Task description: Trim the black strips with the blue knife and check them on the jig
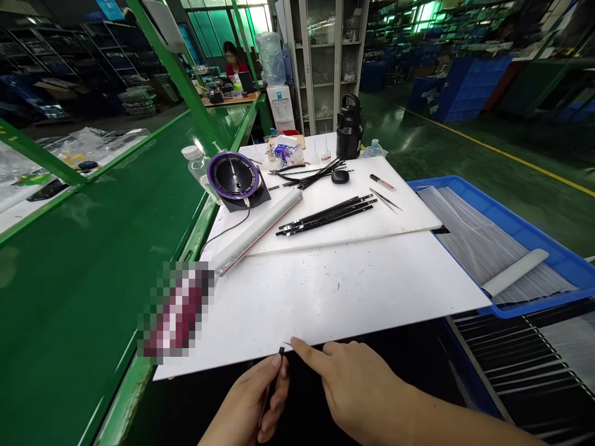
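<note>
Just at the near edge of the white tabletop [348, 285], the left hand [255, 393] pinches a dark strip [281, 351]; if this pinch loosens, the strip could fall below the tabletop. Beside the same edge, a thin tip [287, 343] could slip and scratch the strip or prick the left hand. Further right along it, the right hand [353, 384] stretches its index finger; what its other fingers grip, I cannot tell.

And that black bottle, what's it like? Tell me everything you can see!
The bottle is black and chunky, with a loop handle on its lid. Its finish looks dull, material unclear. Pale lettering sits low on its side, too small to read. It stands upright at the worktop's far end, beside a clear bag.
</note>
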Action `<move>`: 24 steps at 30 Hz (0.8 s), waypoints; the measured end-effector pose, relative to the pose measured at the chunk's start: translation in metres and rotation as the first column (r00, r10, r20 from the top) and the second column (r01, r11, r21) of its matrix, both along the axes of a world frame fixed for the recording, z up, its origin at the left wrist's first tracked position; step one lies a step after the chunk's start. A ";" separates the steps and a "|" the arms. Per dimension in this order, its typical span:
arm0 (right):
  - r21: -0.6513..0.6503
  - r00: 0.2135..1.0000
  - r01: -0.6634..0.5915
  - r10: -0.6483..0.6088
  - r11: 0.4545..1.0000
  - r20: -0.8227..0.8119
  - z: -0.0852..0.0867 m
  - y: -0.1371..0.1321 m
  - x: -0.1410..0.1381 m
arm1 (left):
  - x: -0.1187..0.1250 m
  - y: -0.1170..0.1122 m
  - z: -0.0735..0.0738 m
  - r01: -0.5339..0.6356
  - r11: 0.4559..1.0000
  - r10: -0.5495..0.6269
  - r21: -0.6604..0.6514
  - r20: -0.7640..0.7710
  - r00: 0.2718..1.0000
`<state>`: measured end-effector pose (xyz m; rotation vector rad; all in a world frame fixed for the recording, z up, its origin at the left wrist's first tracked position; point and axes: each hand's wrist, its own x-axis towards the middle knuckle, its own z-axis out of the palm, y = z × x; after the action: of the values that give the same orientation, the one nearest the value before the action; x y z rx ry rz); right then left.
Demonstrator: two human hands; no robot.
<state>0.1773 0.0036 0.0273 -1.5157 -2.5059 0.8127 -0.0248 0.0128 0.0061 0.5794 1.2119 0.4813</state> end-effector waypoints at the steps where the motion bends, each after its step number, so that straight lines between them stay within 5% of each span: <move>1: 0.006 1.000 -0.005 0.005 1.000 -0.001 0.000 0.000 -0.001 | 0.000 -0.001 0.000 0.014 1.000 -0.013 0.009 -0.007 1.000; 24: -0.007 0.983 -0.081 0.081 0.997 0.162 0.002 -0.001 -0.008 | 0.004 0.000 0.000 0.023 1.000 -0.022 0.007 -0.094 0.995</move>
<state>0.1691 0.0029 0.0293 -1.5486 -2.6993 0.7283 -0.0207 0.0124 0.0058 0.6279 1.2920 0.4444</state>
